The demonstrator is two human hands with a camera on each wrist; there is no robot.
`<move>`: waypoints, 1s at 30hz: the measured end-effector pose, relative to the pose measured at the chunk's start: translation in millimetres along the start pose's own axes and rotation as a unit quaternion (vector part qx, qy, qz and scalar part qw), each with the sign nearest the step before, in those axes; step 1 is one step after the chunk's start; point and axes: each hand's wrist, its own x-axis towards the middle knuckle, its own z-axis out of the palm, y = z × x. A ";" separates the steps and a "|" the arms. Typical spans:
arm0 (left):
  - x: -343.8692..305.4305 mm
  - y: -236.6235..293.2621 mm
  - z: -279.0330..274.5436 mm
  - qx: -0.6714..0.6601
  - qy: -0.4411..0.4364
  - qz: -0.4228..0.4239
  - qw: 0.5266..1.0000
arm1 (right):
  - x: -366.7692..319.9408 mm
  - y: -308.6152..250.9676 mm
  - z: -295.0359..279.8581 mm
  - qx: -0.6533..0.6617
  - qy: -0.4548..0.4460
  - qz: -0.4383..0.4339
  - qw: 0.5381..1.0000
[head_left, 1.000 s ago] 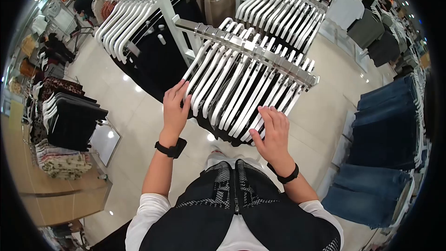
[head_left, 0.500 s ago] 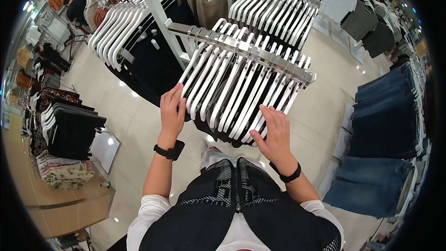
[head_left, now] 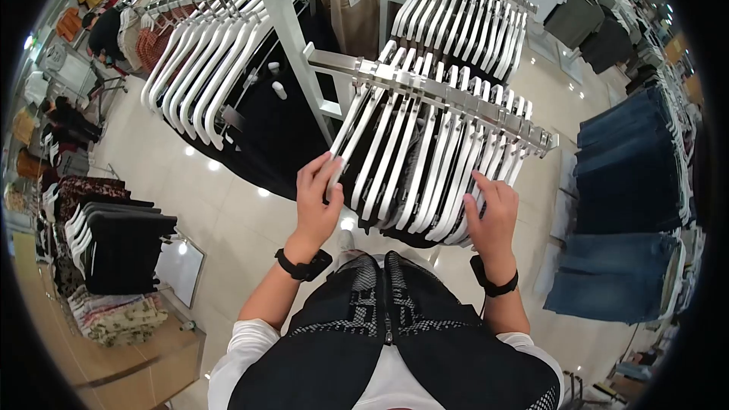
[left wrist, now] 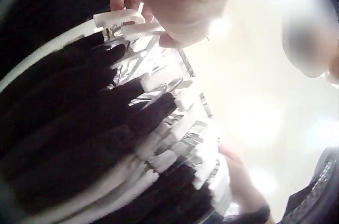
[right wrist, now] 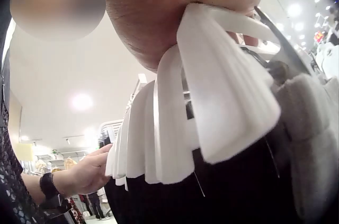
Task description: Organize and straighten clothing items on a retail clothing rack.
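Observation:
White hangers [head_left: 416,153] with dark garments hang from a metal rail [head_left: 456,99] in front of the body. My left hand [head_left: 317,205] is at the row's left end, fingers and thumb around the end of a hanger. At the right end, my right hand [head_left: 495,220] rests on hanger ends with its fingers bent slightly. In the left wrist view the left hand [left wrist: 175,2] is over white hanger ends [left wrist: 119,19], fingers partly hidden. The right wrist view has the right hand [right wrist: 180,7] against a white hanger [right wrist: 222,92], its fingertips mostly hidden.
Another rail of white hangers [head_left: 205,68] with black garments stands at left, and one more [head_left: 463,23] behind. Blue jeans [head_left: 626,159] hang at right. Folded dark clothes [head_left: 125,247] and a wooden platform [head_left: 137,364] are at left. A person [head_left: 105,34] is at upper left.
Both hands and the rack have shifted right in the head view. Hangers are bunched more toward the right, with wider gaps at the left of the row.

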 end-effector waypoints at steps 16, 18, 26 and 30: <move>29.6 -39.4 -5.0 -0.028 -0.123 0.209 0.970 | -14.1 -46.3 24.4 -0.087 0.057 0.157 0.982; 31.7 -38.4 -5.4 -0.028 -0.132 0.214 0.967 | -10.9 -51.2 25.7 -0.081 0.065 0.173 0.979; 31.9 -24.6 -3.7 -0.027 -0.137 0.214 0.967 | -10.9 -53.6 31.6 -0.091 0.096 0.167 0.977; 29.3 -24.0 -1.9 -0.014 -0.147 0.209 0.967 | -13.0 -51.3 33.4 -0.092 0.099 0.163 0.977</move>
